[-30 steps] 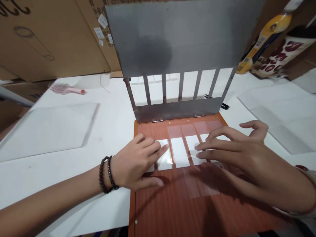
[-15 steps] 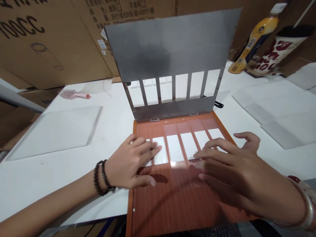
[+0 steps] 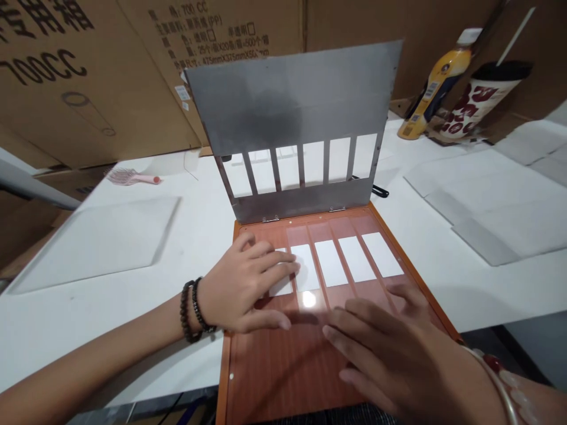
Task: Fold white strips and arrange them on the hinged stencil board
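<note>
A reddish-brown board (image 3: 274, 366) with an orange rim lies in front of me. Hinged at its far edge, a grey metal plate (image 3: 292, 100) with a row of rectangular cut-outs stands raised. Several white cards (image 3: 331, 264) lie in a row across the board. My left hand (image 3: 254, 280) rests palm down over the row's left end, fingers stretched out, fingertips touching a card and hiding part of the row. Below the cards, my right hand (image 3: 390, 354) hovers low over the board with its fingers apart and nothing in them.
White flat sheets lie at the left (image 3: 101, 242) and right (image 3: 500, 200) of the white table. A pink hairbrush (image 3: 137, 177) is at the back left. A yellow bottle (image 3: 436, 88) and a lidded cup (image 3: 478, 103) stand at the back right, before cardboard boxes (image 3: 110, 71).
My right hand has drawn back towards me, off the cards, uncovering the right end of the row. My left hand has shifted slightly right along the cards. The camera view has shifted a little.
</note>
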Demonstrator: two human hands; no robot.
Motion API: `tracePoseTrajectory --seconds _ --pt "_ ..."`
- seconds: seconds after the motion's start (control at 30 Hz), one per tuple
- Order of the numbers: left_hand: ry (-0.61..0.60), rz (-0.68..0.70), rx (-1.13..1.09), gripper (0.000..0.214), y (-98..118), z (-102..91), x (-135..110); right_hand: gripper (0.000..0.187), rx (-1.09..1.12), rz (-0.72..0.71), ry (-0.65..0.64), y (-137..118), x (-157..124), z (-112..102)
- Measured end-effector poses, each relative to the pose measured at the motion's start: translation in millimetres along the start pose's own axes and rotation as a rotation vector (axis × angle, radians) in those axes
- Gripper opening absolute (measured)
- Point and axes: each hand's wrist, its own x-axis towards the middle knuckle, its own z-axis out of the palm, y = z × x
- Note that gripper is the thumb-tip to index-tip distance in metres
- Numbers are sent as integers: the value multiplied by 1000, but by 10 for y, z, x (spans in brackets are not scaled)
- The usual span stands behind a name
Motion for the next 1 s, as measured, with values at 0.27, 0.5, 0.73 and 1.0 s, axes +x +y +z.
tracePoseTrajectory --seconds 0.27,0.5,0.73,1.0 --pt "-17 66 -18 68 -88 179 98 21 60 21 -2 -71 5 46" --pt "-76 -1 -88 68 -72 157 38 21 24 -14 -8 126 252 75" --pt "-52 -11 -118 62 -56 182 37 18 54 116 3 230 530 156" --pt "-88 -12 -281 68 -167 140 20 11 314 267 -89 398 683 140"
